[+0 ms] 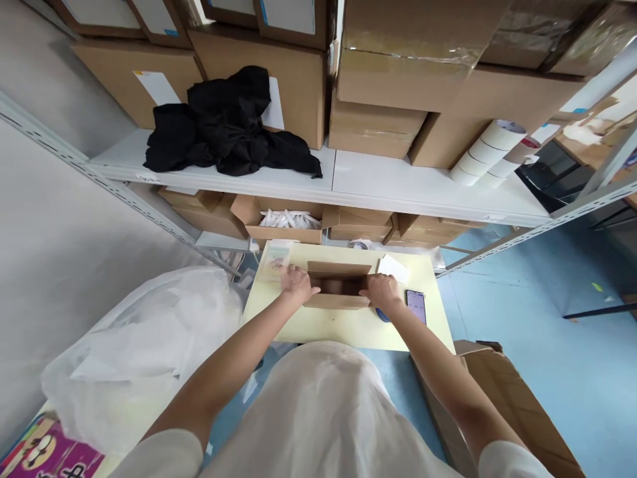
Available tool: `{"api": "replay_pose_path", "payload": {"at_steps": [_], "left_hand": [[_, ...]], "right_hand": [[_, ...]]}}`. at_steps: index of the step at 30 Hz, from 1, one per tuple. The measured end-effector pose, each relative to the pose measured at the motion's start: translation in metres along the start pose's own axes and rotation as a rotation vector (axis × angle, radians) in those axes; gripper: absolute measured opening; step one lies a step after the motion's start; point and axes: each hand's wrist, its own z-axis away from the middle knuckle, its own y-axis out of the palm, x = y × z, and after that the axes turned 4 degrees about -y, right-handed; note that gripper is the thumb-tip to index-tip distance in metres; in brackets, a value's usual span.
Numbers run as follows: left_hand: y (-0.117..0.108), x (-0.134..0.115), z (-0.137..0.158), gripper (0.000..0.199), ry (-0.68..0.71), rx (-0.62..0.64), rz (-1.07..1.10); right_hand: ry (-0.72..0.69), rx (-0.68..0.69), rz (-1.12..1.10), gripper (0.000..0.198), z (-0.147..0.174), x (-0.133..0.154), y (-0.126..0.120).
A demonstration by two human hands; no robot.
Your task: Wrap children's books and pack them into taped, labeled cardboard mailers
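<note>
A small cardboard box (336, 302) stands on the pale yellow table (318, 326), its top open and its far flap raised. My left hand (297, 284) grips the box's left side, thumb toward the opening. On the right side, my right hand (382, 290) grips it the same way, fingers curled over the edge. The inside of the box is dark, and I cannot make out its contents. Partly hidden by my right wrist is a blue round object (382, 316). A lit phone (416, 305) lies to the right, and white paper (393, 268) lies behind my right hand.
Ahead is a metal shelf (368, 182) with cartons, a black cloth (229, 126) and stacked tape rolls (488, 151). Below it sits an open carton of white items (288, 234). A large plastic bag (149, 345) is at left, and a tall carton (502, 398) at right.
</note>
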Motion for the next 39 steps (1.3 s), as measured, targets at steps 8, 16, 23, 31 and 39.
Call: {"api": "replay_pose_path", "payload": {"at_steps": [8,16,23,31,39], "left_hand": [[0.046,0.008,0.031,0.111,-0.053,0.124,0.196],[0.118,0.021,0.022,0.124,0.059,-0.214,0.579],[0.146,0.021,0.005,0.119,0.055,-0.320,0.772],[0.135,0.046,0.003,0.103,0.238,-0.336,0.721],[0.123,0.080,-0.001,0.049,0.160,-0.391,0.805]], "right_hand": [[-0.011,0.162,-0.442,0.104,0.020,0.003,0.059],[-0.032,-0.109,-0.799,0.130,0.014,0.000,0.120],[0.006,-0.317,-0.873,0.124,0.006,0.010,0.141],[0.022,-0.390,-0.805,0.116,0.018,0.018,0.146],[0.105,-0.276,-0.671,0.113,0.020,0.028,0.130]]}}
